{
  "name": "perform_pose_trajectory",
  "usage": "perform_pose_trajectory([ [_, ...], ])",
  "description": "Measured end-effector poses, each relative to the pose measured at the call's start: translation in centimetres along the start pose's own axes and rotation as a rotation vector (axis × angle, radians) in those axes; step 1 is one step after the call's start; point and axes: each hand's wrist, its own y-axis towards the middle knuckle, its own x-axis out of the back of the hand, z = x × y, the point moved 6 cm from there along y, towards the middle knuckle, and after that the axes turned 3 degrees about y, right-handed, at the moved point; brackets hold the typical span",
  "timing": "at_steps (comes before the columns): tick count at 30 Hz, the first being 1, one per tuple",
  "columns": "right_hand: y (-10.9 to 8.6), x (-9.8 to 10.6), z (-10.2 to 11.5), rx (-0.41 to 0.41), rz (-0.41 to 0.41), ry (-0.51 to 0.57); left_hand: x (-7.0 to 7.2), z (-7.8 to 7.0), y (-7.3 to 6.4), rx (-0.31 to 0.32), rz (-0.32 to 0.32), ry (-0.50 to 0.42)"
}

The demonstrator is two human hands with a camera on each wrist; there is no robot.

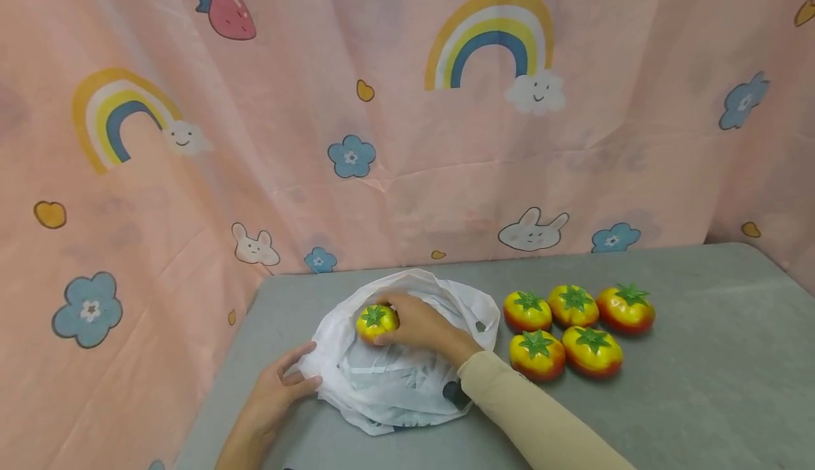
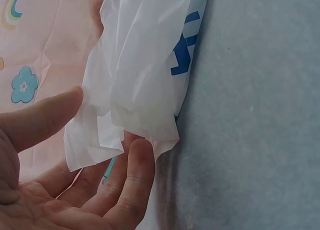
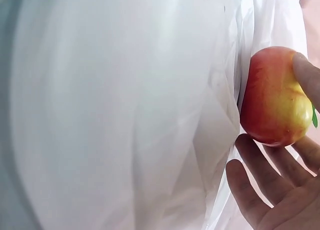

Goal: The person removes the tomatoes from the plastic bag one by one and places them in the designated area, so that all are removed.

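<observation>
right hand [image 1: 420, 323] grips one tomato [image 1: 373, 325] at the mouth of the white bag [image 1: 330, 335], left hand [image 1: 272, 388] loosely spread at its left edge; five tomatoes [image 1: 592, 358] left outside, to its right

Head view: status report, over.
Right hand holding tomato at mouth of white bag. Left hand at bag's edge. No obstruction visible.

I count six red-and-yellow tomatoes [image 1: 593, 352], one white plastic bag [image 1: 404, 386], one left hand [image 1: 272, 391], one right hand [image 1: 420, 323], one grey table [image 1: 719, 357], one pink cloth [image 1: 407, 119], two printed rainbows [image 1: 439, 45], one printed strawberry [image 1: 231, 13].
</observation>
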Motion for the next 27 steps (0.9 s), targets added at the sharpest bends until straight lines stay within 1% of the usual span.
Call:
perform_pose_trajectory([
  [3, -0.1, -0.2, 0.2, 0.003, 0.006, -0.003, 0.1, 0.4, 0.0, 0.02, -0.014, 0.007],
  [5, -0.2, -0.2, 0.3, 0.003, 0.006, -0.021, 0.2, 0.6, -0.1, 0.025, -0.022, -0.004],
  [7, -0.4, 0.0, 0.5, 0.005, 0.003, -0.031, 0.2, 0.6, -0.2, 0.027, -0.024, -0.001],
  [10, -1.2, 0.9, 1.0, -0.008, -0.008, -0.044, 0.3, 0.6, -0.2, 0.031, -0.024, -0.001],
  [13, -2.4, 2.2, 1.6, -0.016, -0.023, -0.043, 0.3, 0.6, -0.2, 0.041, -0.025, -0.003],
  [18, -4.8, 4.4, 2.3, 0.006, -0.063, -0.081, 0.3, 0.4, -0.1, 0.008, -0.01, -0.009],
  [20, -5.8, 5.3, 2.3, 0.014, -0.083, -0.103, 0.2, 0.3, 0.0, -0.011, 0.001, -0.005],
  [22, -6.8, 6.1, 2.1, 0.022, -0.101, -0.123, 0.2, 0.3, 0.1, -0.015, 0.001, -0.002],
  [24, -7.6, 6.9, 2.0, 0.035, -0.118, -0.145, 0.1, 0.2, 0.2, -0.013, 0.002, -0.002],
  [27, -8.8, 7.8, 1.6, 0.05, -0.127, -0.16, 0.1, 0.3, 0.0, 0.006, -0.004, -0.006],
])
